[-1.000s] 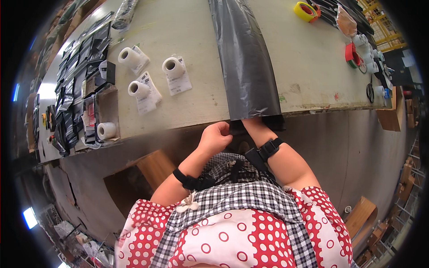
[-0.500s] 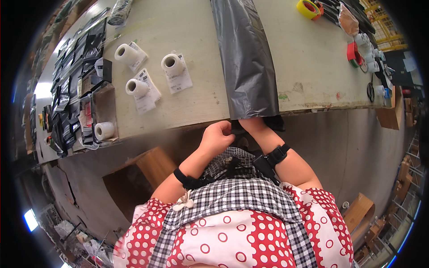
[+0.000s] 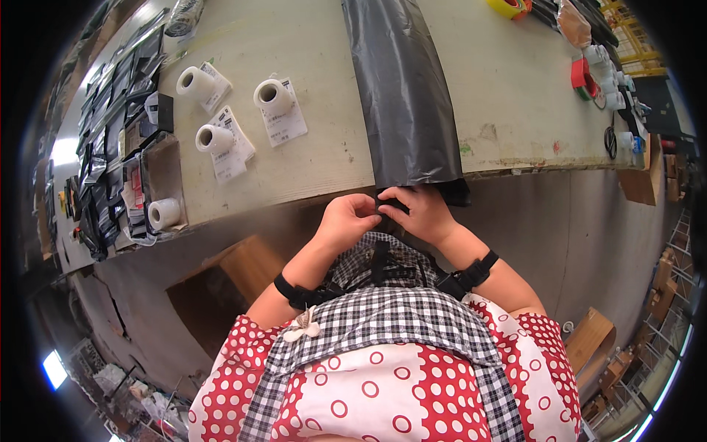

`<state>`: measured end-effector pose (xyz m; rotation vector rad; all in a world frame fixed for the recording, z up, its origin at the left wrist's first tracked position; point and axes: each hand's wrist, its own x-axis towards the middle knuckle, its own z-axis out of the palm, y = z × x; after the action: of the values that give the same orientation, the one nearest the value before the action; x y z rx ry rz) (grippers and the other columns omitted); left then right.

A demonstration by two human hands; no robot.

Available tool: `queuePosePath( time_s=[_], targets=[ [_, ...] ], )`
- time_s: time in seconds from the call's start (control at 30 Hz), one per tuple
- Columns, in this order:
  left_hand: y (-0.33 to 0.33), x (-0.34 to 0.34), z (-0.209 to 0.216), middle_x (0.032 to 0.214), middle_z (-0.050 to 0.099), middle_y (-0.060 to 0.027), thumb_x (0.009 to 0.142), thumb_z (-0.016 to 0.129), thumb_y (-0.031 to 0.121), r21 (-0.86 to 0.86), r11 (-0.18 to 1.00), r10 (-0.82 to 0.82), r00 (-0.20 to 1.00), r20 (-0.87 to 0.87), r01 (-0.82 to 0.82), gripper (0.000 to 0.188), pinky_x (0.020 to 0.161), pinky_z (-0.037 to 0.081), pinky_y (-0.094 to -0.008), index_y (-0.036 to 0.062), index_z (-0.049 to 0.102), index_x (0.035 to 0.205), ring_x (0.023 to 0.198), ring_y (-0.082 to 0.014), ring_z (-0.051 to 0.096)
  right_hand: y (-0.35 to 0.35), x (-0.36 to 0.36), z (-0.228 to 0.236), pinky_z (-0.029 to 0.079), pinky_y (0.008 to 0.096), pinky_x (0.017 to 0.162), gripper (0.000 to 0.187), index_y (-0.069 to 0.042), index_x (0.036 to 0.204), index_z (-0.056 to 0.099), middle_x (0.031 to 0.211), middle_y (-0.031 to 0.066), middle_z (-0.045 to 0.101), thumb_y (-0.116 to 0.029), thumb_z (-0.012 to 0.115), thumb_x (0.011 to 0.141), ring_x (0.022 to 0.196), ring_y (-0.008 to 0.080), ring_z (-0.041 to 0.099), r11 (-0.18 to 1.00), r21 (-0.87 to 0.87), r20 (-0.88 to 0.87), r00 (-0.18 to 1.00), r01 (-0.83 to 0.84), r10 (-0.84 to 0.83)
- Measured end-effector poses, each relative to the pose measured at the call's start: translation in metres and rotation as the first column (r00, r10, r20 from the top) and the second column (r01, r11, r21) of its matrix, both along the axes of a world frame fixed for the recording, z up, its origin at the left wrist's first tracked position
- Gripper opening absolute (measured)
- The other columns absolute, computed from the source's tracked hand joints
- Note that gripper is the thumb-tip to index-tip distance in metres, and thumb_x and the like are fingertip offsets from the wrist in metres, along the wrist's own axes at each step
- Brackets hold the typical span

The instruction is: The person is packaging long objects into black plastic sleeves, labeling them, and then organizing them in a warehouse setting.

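Note:
A long dark grey plastic bag (image 3: 405, 96) lies lengthwise over the table, and its near end hangs past the front edge. At that end my left hand (image 3: 346, 219) is closed, with its thumb and fingertips curled in at the left corner of the bag. Facing it, my right hand (image 3: 423, 214) is closed at the bag's lower lip, its thumb and forefinger bent toward the left hand. A dark bit of plastic shows between the fingertips of both hands. Part of the right hand's fingers is hidden under the bag's edge.
Several white rolls, among them one roll (image 3: 274, 97), stand on printed label sheets (image 3: 287, 127) left of the bag. Packed black pouches and an open box (image 3: 163, 173) line the table's left side. Tape rolls, including a red one (image 3: 582, 77), lie at the right.
My right hand has come out from under the bag's end and moved left, close to my left hand. The left hand has shifted slightly; fingertips of both now nearly meet.

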<state>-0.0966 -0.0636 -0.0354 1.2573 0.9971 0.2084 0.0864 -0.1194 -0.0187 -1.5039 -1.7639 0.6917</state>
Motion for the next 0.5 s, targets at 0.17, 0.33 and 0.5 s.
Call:
queuePosePath(
  time_s=[0.17, 0.33, 0.5],
  targets=[
    [-0.001, -0.002, 0.001, 0.078, 0.067, -0.0065, 0.071, 0.068, 0.010, 0.162, 0.987, 0.015, 0.992, -0.124, 0.005, 0.019, 0.068, 0.050, -0.0256, 0.0002, 0.066, 0.088, 0.072, -0.0111, 0.062, 0.014, -0.002, 0.013, 0.047, 0.0357, 0.067, 0.012, -0.006, 0.080, 0.062, 0.083, 0.0069, 0.063, -0.016, 0.067, 0.076, 0.079, 0.0249, 0.060, 0.939, -0.319, 0.021, 0.990, -0.127, 0.141],
    [0.001, -0.002, -0.003, 0.075, 0.066, -0.0057, 0.069, 0.069, 0.010, 0.041, 0.999, 0.019, 0.996, -0.085, -0.016, 0.020, 0.065, 0.049, -0.0252, 0.0001, 0.066, 0.086, 0.069, -0.0103, 0.061, 0.002, -0.001, 0.013, 0.046, 0.0345, 0.067, 0.014, -0.010, 0.071, 0.055, 0.078, 0.0026, 0.058, -0.010, 0.068, 0.068, 0.074, 0.0225, 0.057, 0.938, 0.264, 0.217, 0.962, -0.223, 0.167],
    [0.003, 0.000, 0.005, 0.071, 0.062, 0.0003, 0.072, 0.069, 0.003, 0.039, 0.999, 0.015, 0.988, -0.151, -0.009, 0.012, 0.059, 0.045, -0.0200, -0.0001, 0.064, 0.082, 0.066, -0.0055, 0.055, -0.092, 0.043, -0.004, 0.046, 0.0352, 0.071, 0.019, -0.011, 0.070, 0.054, 0.078, 0.0023, 0.058, -0.011, 0.071, 0.061, 0.077, 0.0234, 0.056, 0.989, -0.062, 0.145, 0.979, -0.134, 0.142]
  ],
)
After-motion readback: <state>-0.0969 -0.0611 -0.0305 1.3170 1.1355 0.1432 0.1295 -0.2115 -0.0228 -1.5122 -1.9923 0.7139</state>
